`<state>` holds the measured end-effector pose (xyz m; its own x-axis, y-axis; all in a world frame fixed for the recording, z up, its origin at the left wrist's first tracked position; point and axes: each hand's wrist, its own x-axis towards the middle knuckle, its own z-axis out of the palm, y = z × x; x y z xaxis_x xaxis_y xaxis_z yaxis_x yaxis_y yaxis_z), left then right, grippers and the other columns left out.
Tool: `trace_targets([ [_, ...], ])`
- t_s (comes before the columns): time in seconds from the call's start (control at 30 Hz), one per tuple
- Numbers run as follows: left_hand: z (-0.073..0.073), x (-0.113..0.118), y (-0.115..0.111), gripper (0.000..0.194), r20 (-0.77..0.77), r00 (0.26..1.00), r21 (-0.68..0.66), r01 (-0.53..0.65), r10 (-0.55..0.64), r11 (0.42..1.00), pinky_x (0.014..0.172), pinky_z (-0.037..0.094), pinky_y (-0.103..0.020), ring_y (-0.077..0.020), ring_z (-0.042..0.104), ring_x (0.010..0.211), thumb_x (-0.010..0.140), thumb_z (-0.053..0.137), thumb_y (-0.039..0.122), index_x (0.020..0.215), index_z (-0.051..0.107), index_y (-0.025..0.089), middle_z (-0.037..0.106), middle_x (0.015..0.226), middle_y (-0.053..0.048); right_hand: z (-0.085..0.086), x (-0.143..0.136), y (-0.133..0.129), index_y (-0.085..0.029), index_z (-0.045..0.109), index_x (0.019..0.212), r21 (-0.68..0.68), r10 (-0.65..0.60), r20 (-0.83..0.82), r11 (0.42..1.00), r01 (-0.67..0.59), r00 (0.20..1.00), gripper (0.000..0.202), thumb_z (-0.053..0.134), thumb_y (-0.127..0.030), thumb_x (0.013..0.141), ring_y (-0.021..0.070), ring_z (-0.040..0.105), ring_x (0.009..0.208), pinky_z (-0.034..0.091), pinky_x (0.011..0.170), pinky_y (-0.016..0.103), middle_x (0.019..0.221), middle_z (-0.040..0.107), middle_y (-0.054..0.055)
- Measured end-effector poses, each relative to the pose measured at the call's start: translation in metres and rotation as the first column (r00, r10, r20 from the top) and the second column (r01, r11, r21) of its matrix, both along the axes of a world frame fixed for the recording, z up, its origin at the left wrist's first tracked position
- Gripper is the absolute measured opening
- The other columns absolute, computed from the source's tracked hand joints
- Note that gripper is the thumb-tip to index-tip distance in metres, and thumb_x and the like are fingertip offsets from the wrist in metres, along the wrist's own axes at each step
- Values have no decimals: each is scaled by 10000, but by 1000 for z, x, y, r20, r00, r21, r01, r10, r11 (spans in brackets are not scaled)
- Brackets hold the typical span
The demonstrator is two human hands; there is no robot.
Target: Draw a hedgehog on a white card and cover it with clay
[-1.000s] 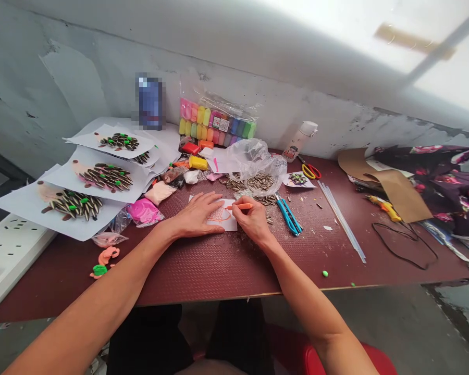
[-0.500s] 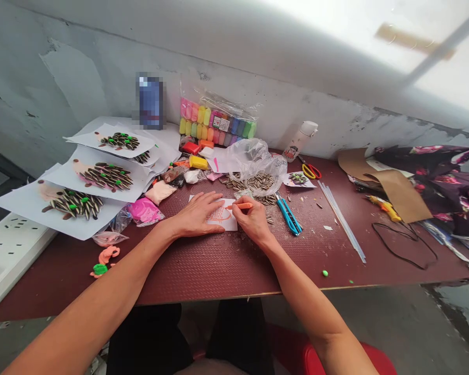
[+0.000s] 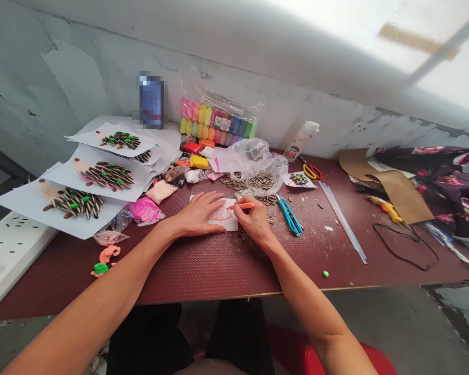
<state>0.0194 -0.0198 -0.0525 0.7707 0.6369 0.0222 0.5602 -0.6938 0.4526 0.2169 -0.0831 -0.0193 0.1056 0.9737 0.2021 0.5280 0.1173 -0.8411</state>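
My left hand (image 3: 200, 214) lies flat, fingers spread, across the left part of a small white card (image 3: 231, 225). On that card is an orange line drawing, partly hidden under the fingers. Pinched in my right hand (image 3: 254, 221) is an orange marker (image 3: 242, 206), its tip at the drawing's upper right. Just behind the card is a heap of striped sunflower seeds (image 3: 262, 181) with a clear plastic bag (image 3: 254, 153) over part of it. A blue utility knife (image 3: 290, 216) rests to the right of my right hand.
Sheets with seed hedgehogs (image 3: 107, 175) are stacked at the left, near a pink clay packet (image 3: 145, 210). Behind are a bag of coloured clay (image 3: 219, 125) and a white bottle (image 3: 301, 139). Rightward lie scissors (image 3: 311, 170), clear glue sticks (image 3: 343, 223) and a yellow glue gun (image 3: 386, 208).
The marker tip has shifted very slightly at the drawing's upper right. My left hand stays on the card, and the view has moved a touch.
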Motion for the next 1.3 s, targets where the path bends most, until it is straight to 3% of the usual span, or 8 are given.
trace_targets([
  [1.3, 1, 1, 0, 807, -5, 1000, 35, 7, -7, 999, 1228, 219, -531, -339, 300, 1514, 840, 620, 686, 1502, 472, 247, 358, 1645, -110, 0, -3, -1, -215, 537, 619, 27, 17, 29, 999, -17, 999, 192, 533, -343, 762, 114, 461, 524, 342, 529, 239, 589, 588, -16],
])
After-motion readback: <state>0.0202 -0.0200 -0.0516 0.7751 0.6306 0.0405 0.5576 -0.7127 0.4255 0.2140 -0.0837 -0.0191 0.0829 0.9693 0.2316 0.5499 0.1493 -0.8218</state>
